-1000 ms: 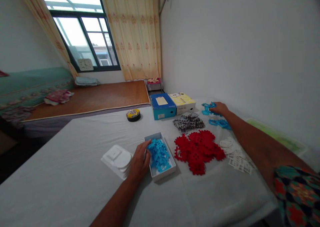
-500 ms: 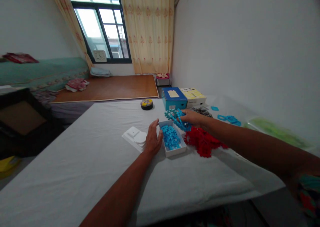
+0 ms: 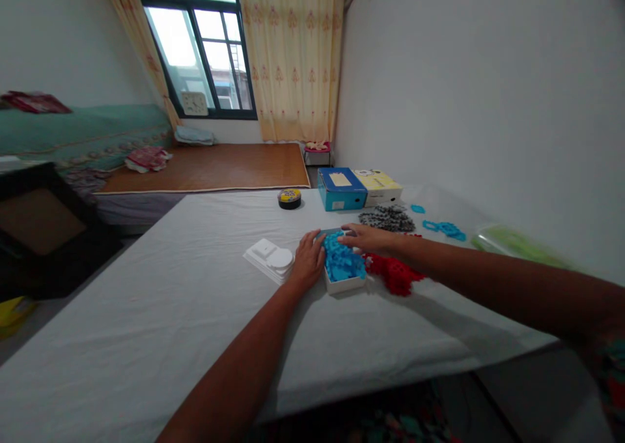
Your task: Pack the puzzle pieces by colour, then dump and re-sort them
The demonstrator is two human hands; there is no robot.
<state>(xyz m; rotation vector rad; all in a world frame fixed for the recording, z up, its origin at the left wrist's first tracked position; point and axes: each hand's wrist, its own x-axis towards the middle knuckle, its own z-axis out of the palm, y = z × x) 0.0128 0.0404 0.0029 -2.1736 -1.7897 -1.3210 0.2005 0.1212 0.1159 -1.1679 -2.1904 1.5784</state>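
Note:
A small white box (image 3: 346,286) stands on the cloth, filled with blue interlocking plastic pieces (image 3: 343,260). Against its left wall rests my left hand (image 3: 308,258), fingers stretched out, with the fingertips at the far left corner. My right hand (image 3: 368,239) is over the far right edge of the box, its thumb and fingers apart and touching or just above the blue pieces. Part of its fingers is hidden. Red plastic pieces (image 3: 396,277) lie in a heap to the right of the box, partly behind my right forearm.
Left of the box lies a white moulded tray (image 3: 267,259). Behind are a round black-and-yellow tin (image 3: 290,199), a blue box (image 3: 340,189) and a yellow box (image 3: 378,185). Grey pieces (image 3: 388,218), loose blue pieces (image 3: 444,229) and a bag of green pieces (image 3: 517,247) lie rightward.
My right hand has come down and left to the box. The linked blue pieces it held now lie in the box on the others. My left hand stays at the box's side.

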